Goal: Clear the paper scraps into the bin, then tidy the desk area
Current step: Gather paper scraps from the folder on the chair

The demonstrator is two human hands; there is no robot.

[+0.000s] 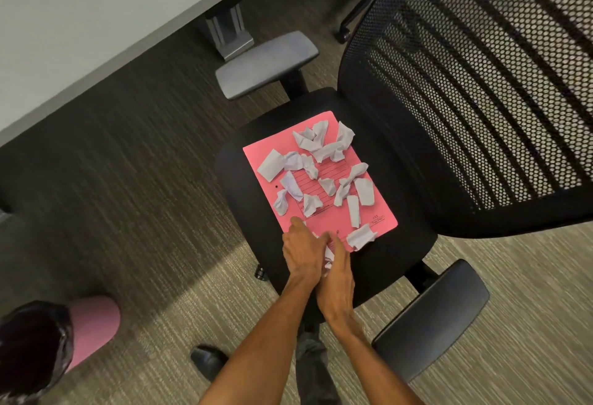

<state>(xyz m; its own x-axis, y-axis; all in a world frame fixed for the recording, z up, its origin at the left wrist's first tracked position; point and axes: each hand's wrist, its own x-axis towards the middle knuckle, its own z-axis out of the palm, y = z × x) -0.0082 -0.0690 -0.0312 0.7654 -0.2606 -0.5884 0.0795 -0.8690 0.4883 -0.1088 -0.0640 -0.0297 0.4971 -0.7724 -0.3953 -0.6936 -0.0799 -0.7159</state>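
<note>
While both hands meet at the folder's near edge:
Left hand (pixel 303 252): pinching a scrap (pixel 329 255)
Right hand (pixel 335 279): gripping the same scrap
Scraps (pixel 316 173): strewn across the pink folder (pixel 282 144) on the chair seat (pixel 398 180)
Bin (pixel 38 347): floor, well apart from the chair

Office setting. Evidence: black mesh-back swivel chair (pixel 465 90) with padded armrests, pale desk top (pixel 80 19) on a metal leg (pixel 227 32), low-pile striped carpet (pixel 134 154), second chair's caster base (pixel 346 19) behind, lined bin (pixel 35 350) on floor.
</note>
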